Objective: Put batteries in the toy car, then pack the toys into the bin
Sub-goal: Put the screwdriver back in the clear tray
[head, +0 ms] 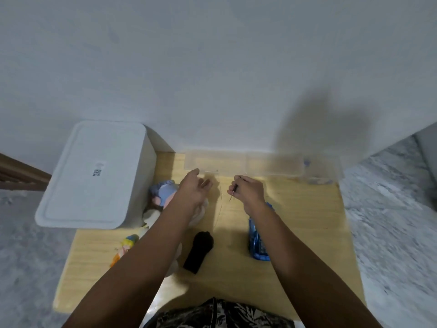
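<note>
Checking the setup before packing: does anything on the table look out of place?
The white bin hangs well over the table's left edge, lid still on. Nothing looks spilled or broken.

Left hand [195, 189] spread loose, fingers apart, above plush toys [163, 194]. Right hand [247, 189] pinched around thin dark screwdriver [233, 190], tip toward 7 o'clock. White lidded bin [94, 174] at 10 o'clock on wooden table [295, 233]. Blue toy car [257, 240] under right forearm; black object [198, 250] at centre; clear box [243, 163] at 12 o'clock.
</note>
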